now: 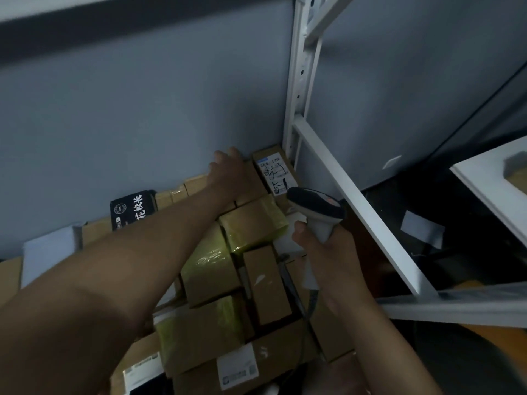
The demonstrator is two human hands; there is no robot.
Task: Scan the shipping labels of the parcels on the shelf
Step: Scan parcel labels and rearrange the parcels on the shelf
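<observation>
Several cardboard parcels lie packed on the shelf, some wrapped in yellow-green tape (253, 223). My right hand (319, 246) grips the handle of a grey and black barcode scanner (316, 208), whose head points toward a box at the back right bearing a white shipping label (275, 173) with handwriting on it. My left hand (228, 169) reaches to the back of the shelf and rests on a brown parcel (196, 183) by the wall; its fingertips are hidden behind that parcel's far edge. Another labelled box (238, 366) lies at the front.
A white metal shelf upright (299, 81) and a slanting white rail (356, 206) border the parcels on the right. A black packet with white characters (132, 209) stands at the back left. A white package (48, 252) lies at the left. The scanner cable (306, 317) hangs over the boxes.
</observation>
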